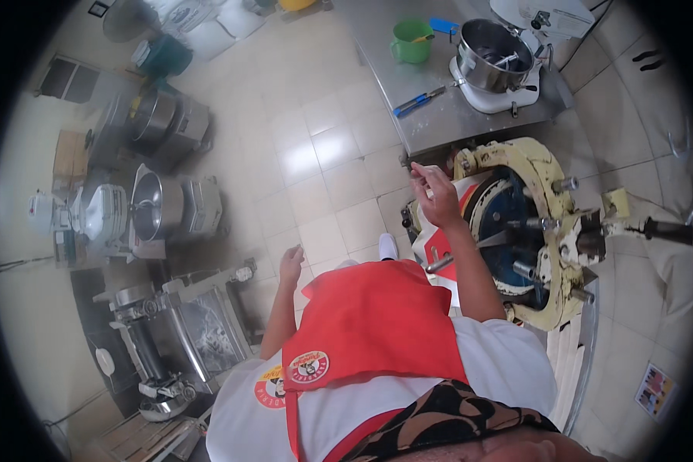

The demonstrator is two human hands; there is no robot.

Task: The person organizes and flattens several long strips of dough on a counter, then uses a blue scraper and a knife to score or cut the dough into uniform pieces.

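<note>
The person's left hand (291,262) hung beside the red apron (377,316), above the tiled floor (269,212), its fingers loosely curled and well apart from the equipment. The right hand (439,199) was raised ahead with bent fingers; whether the thumb and fingertips met, or pinched something small, could not be told. It was near the corner of the steel worktop (439,131) and just beside the cream-painted machine (547,173), which stood at the person's right, with its round blue centre and projecting metal pegs. The right forearm crossed in front of the machine's red-and-white panel (467,189); contact between them was unclear.

On the worktop, a steel bowl (476,68) sat on a white base (481,94), with a green mug (412,51) and a slim blue-and-black tool (419,102) to its left. Across the floor at left stood a mixer with a steel bowl (164,204).
</note>
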